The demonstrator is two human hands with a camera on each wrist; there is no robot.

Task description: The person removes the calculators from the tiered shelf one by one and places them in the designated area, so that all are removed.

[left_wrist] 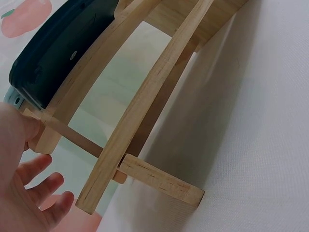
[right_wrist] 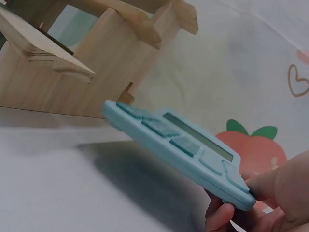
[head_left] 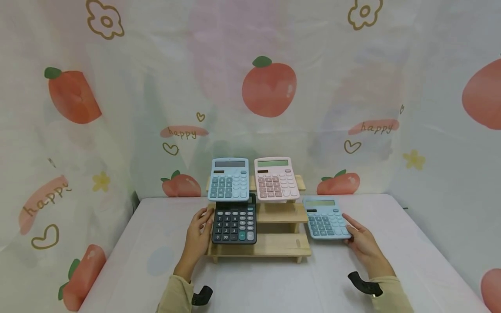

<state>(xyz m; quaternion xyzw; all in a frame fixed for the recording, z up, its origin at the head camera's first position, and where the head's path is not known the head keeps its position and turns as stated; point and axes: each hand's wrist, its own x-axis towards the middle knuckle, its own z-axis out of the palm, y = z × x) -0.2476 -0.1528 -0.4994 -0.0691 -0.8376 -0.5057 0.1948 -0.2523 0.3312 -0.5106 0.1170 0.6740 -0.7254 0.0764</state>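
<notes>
My right hand (head_left: 364, 244) pinches a light blue calculator (head_left: 325, 219) by its right edge, right of the wooden stepped rack (head_left: 282, 239). In the right wrist view this calculator (right_wrist: 174, 145) is tilted over the tablecloth, its shadow below. My left hand (head_left: 198, 234) is at the rack's left end, beside a black calculator (head_left: 235, 224); in the left wrist view its fingers (left_wrist: 46, 188) are spread loosely near a shelf end. On the top tier stand another light blue calculator (head_left: 228, 180) and a pink calculator (head_left: 275, 179). The black one leans lower, in front of the blue one.
A white tablecloth (head_left: 258, 287) covers the table. Behind and at both sides hangs a pale curtain (head_left: 313, 56) printed with fruit, hearts and flowers. Black curved pieces (head_left: 364, 284) stick out by both wrists.
</notes>
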